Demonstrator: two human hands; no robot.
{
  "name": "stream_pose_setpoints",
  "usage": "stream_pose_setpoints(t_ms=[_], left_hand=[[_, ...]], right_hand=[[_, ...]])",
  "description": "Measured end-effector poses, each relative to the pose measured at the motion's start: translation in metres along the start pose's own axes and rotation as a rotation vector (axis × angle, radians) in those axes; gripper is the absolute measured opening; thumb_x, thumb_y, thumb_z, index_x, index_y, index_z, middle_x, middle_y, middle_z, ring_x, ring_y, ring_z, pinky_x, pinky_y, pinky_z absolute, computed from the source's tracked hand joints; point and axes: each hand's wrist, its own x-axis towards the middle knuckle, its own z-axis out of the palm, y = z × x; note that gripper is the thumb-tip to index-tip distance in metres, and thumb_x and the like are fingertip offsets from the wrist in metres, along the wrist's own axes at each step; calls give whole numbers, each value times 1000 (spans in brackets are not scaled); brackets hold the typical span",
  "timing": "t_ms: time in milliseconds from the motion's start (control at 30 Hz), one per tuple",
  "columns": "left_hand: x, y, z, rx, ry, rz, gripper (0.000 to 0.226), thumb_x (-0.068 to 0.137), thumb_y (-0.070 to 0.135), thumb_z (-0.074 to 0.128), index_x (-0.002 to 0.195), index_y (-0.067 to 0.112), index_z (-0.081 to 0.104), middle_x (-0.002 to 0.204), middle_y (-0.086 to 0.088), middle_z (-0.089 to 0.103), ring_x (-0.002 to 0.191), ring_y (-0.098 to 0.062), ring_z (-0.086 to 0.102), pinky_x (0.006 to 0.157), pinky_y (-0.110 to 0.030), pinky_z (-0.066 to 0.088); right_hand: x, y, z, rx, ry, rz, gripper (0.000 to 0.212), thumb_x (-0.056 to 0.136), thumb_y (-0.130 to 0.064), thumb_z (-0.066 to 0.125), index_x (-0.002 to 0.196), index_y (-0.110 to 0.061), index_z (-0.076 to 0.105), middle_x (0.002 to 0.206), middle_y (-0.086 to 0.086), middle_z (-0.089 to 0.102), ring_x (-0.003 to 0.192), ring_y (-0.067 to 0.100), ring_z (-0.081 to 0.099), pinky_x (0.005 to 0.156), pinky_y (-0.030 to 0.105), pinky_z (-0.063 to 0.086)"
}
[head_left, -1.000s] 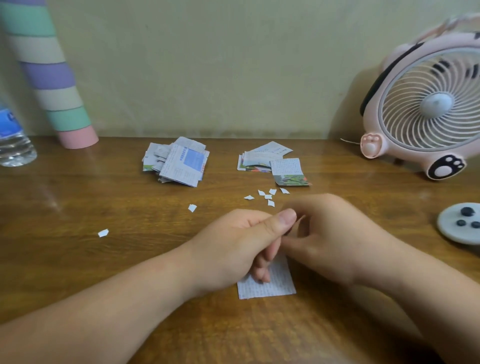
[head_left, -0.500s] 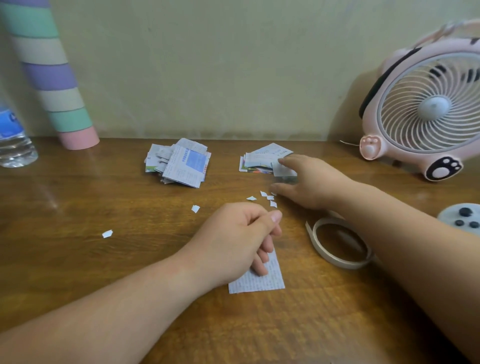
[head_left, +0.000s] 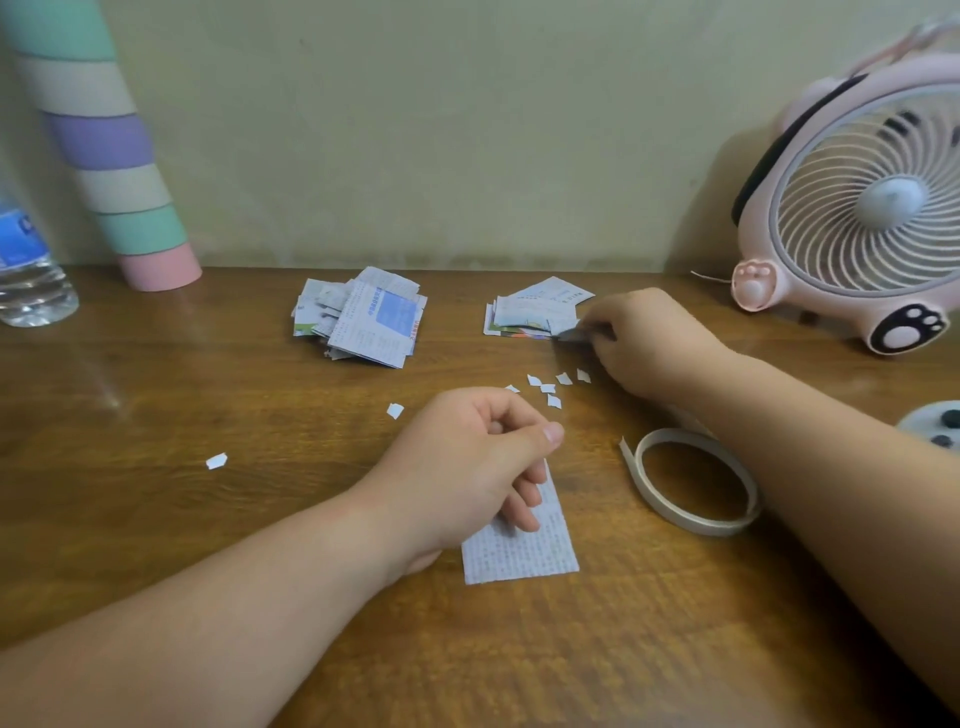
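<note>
My left hand (head_left: 467, 467) sits mid-table with curled fingers holding a printed paper slip (head_left: 524, 551), whose lower part lies flat on the wood. My right hand (head_left: 649, 340) is stretched out to the right stack of cut paper pieces (head_left: 530, 312) and pinches the edge of a piece at the stack's near corner. A second stack of printed pieces (head_left: 363, 322) lies further left. Several tiny white paper scraps (head_left: 550, 387) are scattered between my hands.
A loose ring of white tape (head_left: 691, 483) lies beside my right forearm. A pink fan (head_left: 862, 208) stands back right, a grey round disc (head_left: 930, 421) at the right edge. A striped tube (head_left: 104, 156) leans on the wall; a water bottle (head_left: 26, 265) is far left.
My right hand left the slip, reached forward to the right stack and now pinches a piece there. The tape ring came into view. My left hand stayed holding the slip.
</note>
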Motion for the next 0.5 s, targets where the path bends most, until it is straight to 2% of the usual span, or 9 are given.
stream_pose_setpoints(t_ms=[100, 167, 233, 300, 367, 433, 500], left_hand=[[0, 1, 1, -85, 26, -10, 12, 96, 11, 66, 87, 4, 69, 69, -10, 62, 52, -20, 59, 49, -30, 51], [0, 3, 2, -143, 34, -15, 7, 94, 11, 68, 98, 5, 67, 78, -11, 63, 55, -18, 59, 49, -30, 53], [-1, 4, 2, -209, 38, -26, 28, 90, 21, 74, 113, 11, 62, 95, -13, 67, 58, -18, 61, 50, -32, 53], [-2, 5, 1, -284, 31, -24, 49, 82, 35, 81, 122, 18, 58, 109, -12, 66, 65, -20, 63, 53, -36, 54], [-3, 5, 1, -321, 17, -5, 53, 80, 39, 82, 123, 20, 58, 114, -14, 65, 71, -22, 64, 55, -39, 56], [-3, 5, 0, -350, 44, 10, 45, 84, 31, 76, 122, 18, 56, 115, -18, 65, 74, -23, 64, 55, -40, 56], [-4, 5, -1, -397, 65, -1, 47, 83, 25, 74, 124, 17, 53, 111, -18, 66, 78, -24, 65, 54, -39, 56]], right_hand=[[-8, -2, -6, 35, 239, -24, 28, 102, -20, 46, 116, -16, 70, 111, 8, 70, 102, 26, 57, 84, 41, 50], [-20, -11, -19, 118, 396, -64, 24, 101, -21, 47, 111, -15, 68, 102, 7, 69, 96, 27, 56, 78, 41, 47], [-38, -26, -32, 304, 464, -76, 18, 99, -21, 51, 104, -12, 66, 91, 2, 69, 86, 24, 60, 73, 39, 49], [-57, -41, -42, 453, 357, -57, 13, 95, -14, 54, 95, -9, 66, 74, -1, 66, 67, 19, 62, 62, 36, 51], [-74, -50, -44, 596, 136, -23, 11, 94, -11, 60, 88, -8, 69, 61, -2, 64, 48, 12, 58, 48, 28, 46], [-85, -51, -42, 786, -24, 32, 10, 93, -13, 68, 87, -6, 71, 58, -4, 62, 44, 5, 50, 43, 20, 39], [-92, -49, -40, 1003, -114, 107, 12, 93, -12, 71, 85, -3, 71, 57, -1, 57, 43, 7, 42, 41, 19, 32]])
